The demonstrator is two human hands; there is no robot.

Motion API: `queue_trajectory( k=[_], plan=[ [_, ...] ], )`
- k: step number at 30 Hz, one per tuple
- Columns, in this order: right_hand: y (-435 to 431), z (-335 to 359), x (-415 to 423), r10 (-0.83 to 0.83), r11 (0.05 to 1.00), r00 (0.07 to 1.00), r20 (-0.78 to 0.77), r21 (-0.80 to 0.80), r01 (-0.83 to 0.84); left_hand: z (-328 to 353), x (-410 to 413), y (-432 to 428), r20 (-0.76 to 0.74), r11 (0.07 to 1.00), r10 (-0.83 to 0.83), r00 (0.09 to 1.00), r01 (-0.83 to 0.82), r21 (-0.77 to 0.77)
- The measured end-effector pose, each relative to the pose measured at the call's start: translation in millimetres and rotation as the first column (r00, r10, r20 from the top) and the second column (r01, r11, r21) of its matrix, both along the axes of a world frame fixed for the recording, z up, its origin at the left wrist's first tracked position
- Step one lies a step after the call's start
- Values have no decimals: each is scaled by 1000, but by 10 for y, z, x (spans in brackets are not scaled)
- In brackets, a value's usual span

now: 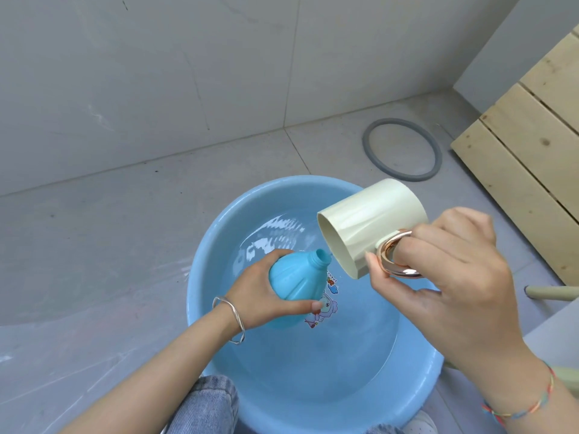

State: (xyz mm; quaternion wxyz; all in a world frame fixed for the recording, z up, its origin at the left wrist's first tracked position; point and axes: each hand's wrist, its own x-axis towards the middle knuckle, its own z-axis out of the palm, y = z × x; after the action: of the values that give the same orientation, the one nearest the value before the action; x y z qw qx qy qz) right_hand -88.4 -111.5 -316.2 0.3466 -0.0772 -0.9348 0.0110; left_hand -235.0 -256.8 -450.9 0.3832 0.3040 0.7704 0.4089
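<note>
Now R hand holds mug tilted twd bottle.

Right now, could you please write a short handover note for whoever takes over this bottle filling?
Left hand grips the light-blue plastic bottle round its belly, uncapped, above the round blue plastic basin of water.
Right hand holds the cream cylindrical mug by its rose-gold handle, tipped with its rim at the bottle's mouth.
Done: mug is at the mouth.
Left: finish pouring; the bottle's fill level is hidden.
</note>
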Motion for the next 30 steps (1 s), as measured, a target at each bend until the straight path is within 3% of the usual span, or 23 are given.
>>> queue_trajectory(
  k=[3,5,8,10,12,17,30],
  plan=[
    [7,-28,7,-27,998,999,-18,-54,26,15,0,-6,8,1000,10,1000,-10,2],
    [46,-85,9,-129,969,992,-8,-212,125,13,-9,-14,25,1000,28,999,-28,8],
    [192,-238,35,-305,754,949,81,-589,292,5,-27,-36,35,998,60,998,-60,5],
    [299,-413,70,-315,611,930,189,-709,352,-2,-49,-51,54,996,87,995,-88,17],
    [332,-605,106,-258,575,912,319,-708,410,6,-72,-66,73,993,107,992,-110,31],
    [293,-994,160,-172,604,839,516,-618,504,32,-95,-85,60,987,152,987,-154,36],
    [272,-1311,158,-139,637,788,600,-555,535,8,-82,-98,79,987,158,984,-160,30]
  ],
)
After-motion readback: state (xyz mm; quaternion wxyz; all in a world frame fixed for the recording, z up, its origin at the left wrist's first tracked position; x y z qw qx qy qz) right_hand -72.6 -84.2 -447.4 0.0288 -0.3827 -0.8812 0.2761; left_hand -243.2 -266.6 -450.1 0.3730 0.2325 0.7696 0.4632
